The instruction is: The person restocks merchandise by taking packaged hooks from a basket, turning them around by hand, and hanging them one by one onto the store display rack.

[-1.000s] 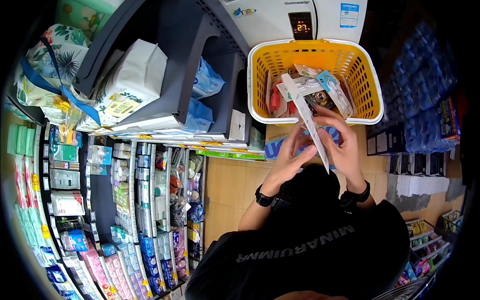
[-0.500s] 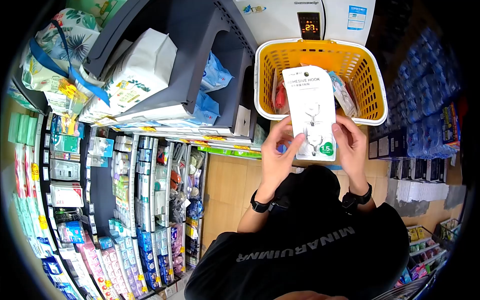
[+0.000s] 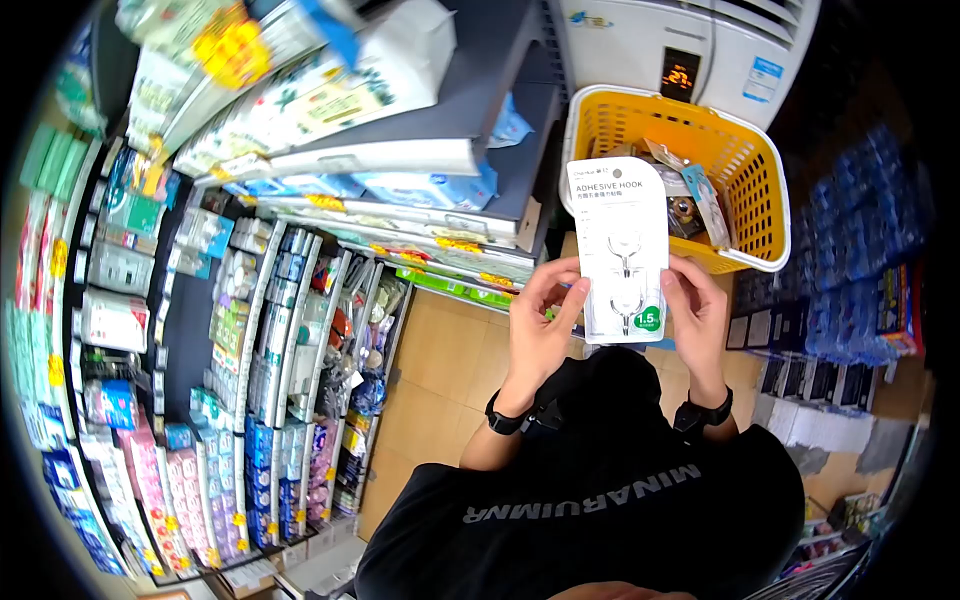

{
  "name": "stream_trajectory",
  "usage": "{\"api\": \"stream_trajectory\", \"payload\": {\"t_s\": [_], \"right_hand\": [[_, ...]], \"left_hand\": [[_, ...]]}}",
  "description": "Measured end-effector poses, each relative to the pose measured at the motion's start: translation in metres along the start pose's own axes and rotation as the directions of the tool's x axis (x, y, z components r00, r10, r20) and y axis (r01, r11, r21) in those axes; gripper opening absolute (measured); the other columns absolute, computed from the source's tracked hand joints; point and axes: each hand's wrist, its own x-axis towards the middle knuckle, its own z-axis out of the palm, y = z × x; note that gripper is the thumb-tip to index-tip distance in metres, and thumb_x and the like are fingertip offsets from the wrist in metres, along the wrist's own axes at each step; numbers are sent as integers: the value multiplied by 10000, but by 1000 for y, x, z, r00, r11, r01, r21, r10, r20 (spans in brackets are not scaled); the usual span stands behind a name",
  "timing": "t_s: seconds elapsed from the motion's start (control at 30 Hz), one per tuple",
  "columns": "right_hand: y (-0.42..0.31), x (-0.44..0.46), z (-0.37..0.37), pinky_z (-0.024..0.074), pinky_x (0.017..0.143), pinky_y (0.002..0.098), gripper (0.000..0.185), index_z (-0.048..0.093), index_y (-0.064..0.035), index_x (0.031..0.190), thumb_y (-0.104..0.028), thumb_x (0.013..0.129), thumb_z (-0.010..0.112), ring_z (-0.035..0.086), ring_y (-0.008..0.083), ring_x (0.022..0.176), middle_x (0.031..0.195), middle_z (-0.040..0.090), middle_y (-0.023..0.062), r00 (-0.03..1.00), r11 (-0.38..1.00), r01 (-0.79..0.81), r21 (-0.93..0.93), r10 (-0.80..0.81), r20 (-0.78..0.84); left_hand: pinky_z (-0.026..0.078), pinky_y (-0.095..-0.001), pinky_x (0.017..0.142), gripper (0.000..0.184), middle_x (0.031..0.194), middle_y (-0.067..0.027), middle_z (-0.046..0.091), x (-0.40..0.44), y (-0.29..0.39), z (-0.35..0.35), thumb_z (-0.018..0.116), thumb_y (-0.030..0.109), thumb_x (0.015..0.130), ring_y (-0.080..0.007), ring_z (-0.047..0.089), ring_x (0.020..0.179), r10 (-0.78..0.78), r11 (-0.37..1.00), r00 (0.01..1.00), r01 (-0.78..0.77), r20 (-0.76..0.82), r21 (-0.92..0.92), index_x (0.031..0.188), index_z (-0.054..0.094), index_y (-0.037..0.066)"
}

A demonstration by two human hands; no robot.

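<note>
Between my two hands is a white adhesive hook pack (image 3: pixel 618 250), its printed face up, with two hooks and a green "1.5" mark. My left hand (image 3: pixel 548 312) pinches the pack's left edge near the bottom. On the opposite edge, my right hand (image 3: pixel 697 312) grips it with the thumb on the front. Just beyond the pack stands a yellow basket (image 3: pixel 755 175) with a white rim. Several packaged goods lie inside it, among them a light blue and white packet (image 3: pixel 706 203); the pack hides part of the basket.
Shelves of packaged goods (image 3: pixel 270 370) run along the left, below a dark grey shelf unit (image 3: pixel 470 85) with white bags. Behind the basket stands a white appliance (image 3: pixel 625 50) showing 27. Wrapped blue bottles (image 3: pixel 850 240) are stacked on the right, above a tan floor (image 3: pixel 430 370).
Both hands have shifted slightly left and lower in view with the adhesive hook pack, still holding its edges. The view has turned, so the basket sits farther right and shows more of its contents.
</note>
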Motion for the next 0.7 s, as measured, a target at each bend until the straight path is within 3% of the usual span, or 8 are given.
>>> {"api": "stream_trajectory", "payload": {"t_s": [0.23,0.27,0.4,0.7], "right_hand": [[-6,-20,55,429,731,197,275,619,64,1271,-18,1008,631,534,50,824,919,615,10,990,999,27,-33,-22,140],[-12,-21,65,445,750,201,317,582,51,1312,-6,1003,628,560,55,831,920,631,18,983,998,22,-62,-10,185],[-18,-36,111,470,788,213,341,545,45,1334,5,1001,608,604,67,860,923,658,34,945,998,60,-14,-52,323],[-24,-90,244,486,848,232,327,536,43,1315,21,996,602,627,100,956,1048,671,75,776,986,-94,136,-13,631]], "left_hand": [[494,-227,729,275,963,-25,709,-42,21,-60,679,56,978,-53,622,799,1,1000,993,-3,-121,-12,1245,642,-1],[501,-223,777,268,1017,-20,691,-50,24,-70,685,43,977,-67,634,860,-27,999,991,23,-130,-36,1237,644,-9],[509,-228,783,262,1002,-19,690,-83,20,-115,689,56,978,-66,635,865,35,999,969,-39,-244,-12,1229,644,-6],[527,-248,799,253,1007,-40,717,-174,32,-224,697,82,978,-79,649,881,90,996,795,-79,-600,44,1202,650,-25]]}}
